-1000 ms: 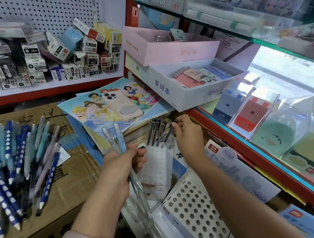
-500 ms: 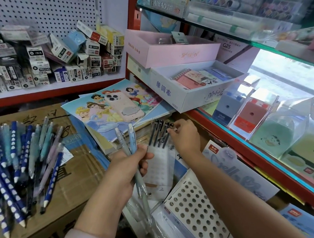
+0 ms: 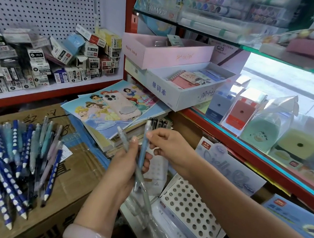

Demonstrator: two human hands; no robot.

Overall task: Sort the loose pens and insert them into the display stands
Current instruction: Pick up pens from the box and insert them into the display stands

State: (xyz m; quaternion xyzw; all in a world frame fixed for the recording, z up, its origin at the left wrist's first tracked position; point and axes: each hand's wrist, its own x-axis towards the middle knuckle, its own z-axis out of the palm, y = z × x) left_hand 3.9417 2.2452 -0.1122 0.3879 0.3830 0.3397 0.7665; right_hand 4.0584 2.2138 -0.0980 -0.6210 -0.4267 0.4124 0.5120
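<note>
in the head view the left hand (image 3: 125, 167) holds two pale pens while the right hand (image 3: 165, 143) pinches the blue pen (image 3: 143, 147), few dark pens (image 3: 157, 122) stand beyond that grip in the clear stand (image 3: 155, 167), and the loose pile (image 3: 15, 159) left of it looks largely unsorted.

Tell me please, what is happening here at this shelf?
A person is sorting pens in a stationery shop. The left hand grips two translucent pens, and the right hand pinches the top of one. The white perforated display stand below has empty holes. More loose pens lie on a cardboard box.
</note>
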